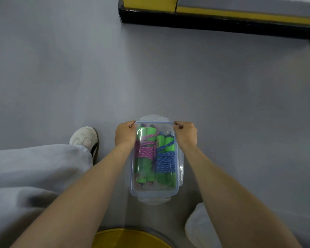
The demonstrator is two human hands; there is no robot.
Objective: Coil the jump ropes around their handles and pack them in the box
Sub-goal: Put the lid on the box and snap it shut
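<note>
I watch the left hand (pixel 125 134) and right hand (pixel 186 134) curl over the far corners of the clear lid (pixel 150 187), seating it on the box (pixel 181 163) on the floor (pixel 222 104) (pink rope (pixel 145 151) and blue rope (pixel 164 161) lie coiled inside); next, I judge, the latch flaps (pixel 154 118) need snapping down.

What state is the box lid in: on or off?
On. The lid covers the box, pink rope and blue rope showing through it; left hand and right hand grip its far corners. Latched: cannot tell.
</note>
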